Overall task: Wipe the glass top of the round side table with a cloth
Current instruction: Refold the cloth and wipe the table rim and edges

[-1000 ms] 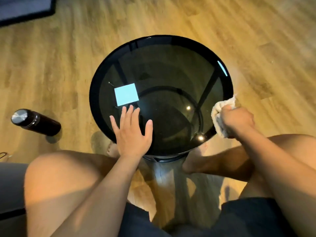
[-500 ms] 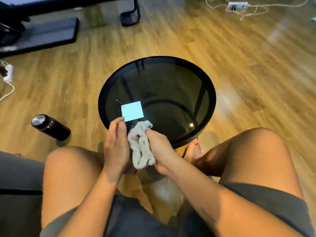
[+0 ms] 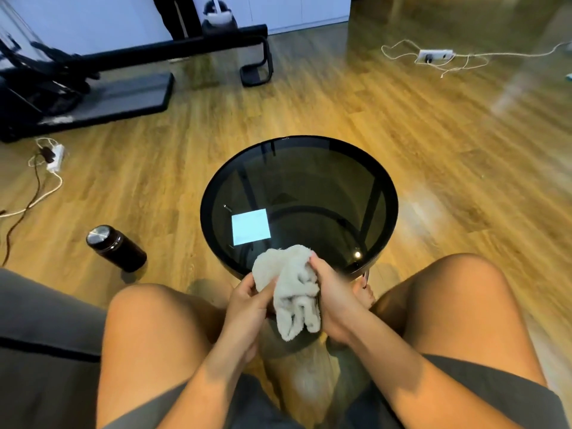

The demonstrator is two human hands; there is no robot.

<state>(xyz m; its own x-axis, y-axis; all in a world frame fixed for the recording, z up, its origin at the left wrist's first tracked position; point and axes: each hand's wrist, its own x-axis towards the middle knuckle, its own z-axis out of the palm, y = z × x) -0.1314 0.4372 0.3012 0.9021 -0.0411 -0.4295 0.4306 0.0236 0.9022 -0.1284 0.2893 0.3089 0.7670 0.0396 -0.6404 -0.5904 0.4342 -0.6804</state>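
Observation:
The round side table (image 3: 390, 193) with a dark glass top and black rim stands on the wooden floor in front of my knees. A bright square reflection shows on the glass at its left. A crumpled white cloth (image 3: 294, 289) hangs between my two hands, just over the table's near edge. My left hand (image 3: 247, 301) pinches the cloth's left side. My right hand (image 3: 332, 297) grips its right side. Neither hand touches the glass.
A dark bottle with a metal cap (image 3: 116, 247) lies on the floor left of the table. A power strip with cables (image 3: 51, 157) is further left, another strip (image 3: 435, 55) at the far right. A black frame (image 3: 257, 68) and mat stand behind.
My left hand lifted off the glass and my right hand left the table's right rim. Both now hold the cloth together at the near edge. The view has tilted up and back.

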